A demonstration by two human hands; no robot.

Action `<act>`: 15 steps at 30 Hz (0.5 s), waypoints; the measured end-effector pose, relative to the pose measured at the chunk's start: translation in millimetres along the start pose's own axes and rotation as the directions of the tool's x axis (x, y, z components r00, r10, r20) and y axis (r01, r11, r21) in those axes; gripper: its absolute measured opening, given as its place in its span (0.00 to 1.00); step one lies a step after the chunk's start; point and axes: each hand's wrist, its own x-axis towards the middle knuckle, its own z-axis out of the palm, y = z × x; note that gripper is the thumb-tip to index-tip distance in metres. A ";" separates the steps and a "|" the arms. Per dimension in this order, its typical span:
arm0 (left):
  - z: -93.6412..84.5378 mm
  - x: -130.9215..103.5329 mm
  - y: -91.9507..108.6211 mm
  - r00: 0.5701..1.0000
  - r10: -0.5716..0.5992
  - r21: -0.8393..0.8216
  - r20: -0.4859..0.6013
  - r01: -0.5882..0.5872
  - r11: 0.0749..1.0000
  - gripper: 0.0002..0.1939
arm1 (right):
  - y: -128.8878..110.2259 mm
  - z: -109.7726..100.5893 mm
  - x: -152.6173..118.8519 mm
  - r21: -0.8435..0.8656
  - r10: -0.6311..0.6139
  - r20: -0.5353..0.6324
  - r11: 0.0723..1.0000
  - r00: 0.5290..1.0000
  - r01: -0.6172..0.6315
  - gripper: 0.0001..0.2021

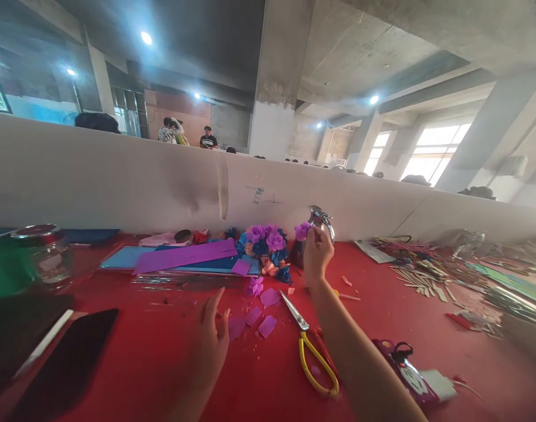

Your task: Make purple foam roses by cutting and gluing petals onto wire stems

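Note:
My right hand [318, 252] is raised toward the back of the table, its fingers closed on a purple paper flower [302, 230] beside a metal jug [323, 218]. My left hand [215, 328] hovers low over the red table with its fingers apart and nothing in them. Just right of it lie cut purple petals [267, 326] and a small purple flower [256, 286]. Yellow-handled scissors [309, 346] rest between my two arms, blades pointing away. Behind the petals is a cluster of purple, blue and peach paper flowers [268, 240].
Purple paper strips [186, 256] lie on blue sheets at the back. A glass jar [50, 258] and a dark flat slab [70, 357] are on the left. Wooden sticks [420, 280] and a purple device [404, 372] are on the right. A white partition [162, 181] closes the far side.

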 end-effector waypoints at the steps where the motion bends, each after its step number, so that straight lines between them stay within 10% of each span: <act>1: 1.1 0.1 -1.8 1.000 0.019 0.010 -0.006 -0.019 1.000 0.19 | -0.2 8.1 14.8 -0.035 -0.015 0.002 0.999 1.000 0.015 0.19; 7: 5.0 -0.1 -12.3 0.995 0.093 0.132 -0.038 -0.087 0.987 0.18 | -0.7 57.7 68.1 -0.362 -0.025 0.234 0.926 0.972 0.110 0.16; 15: 11.2 -5.7 -15.9 0.976 0.214 0.289 -0.044 -0.192 0.938 0.17 | 17.9 115.4 74.2 -0.478 0.094 0.423 0.868 0.901 0.134 0.15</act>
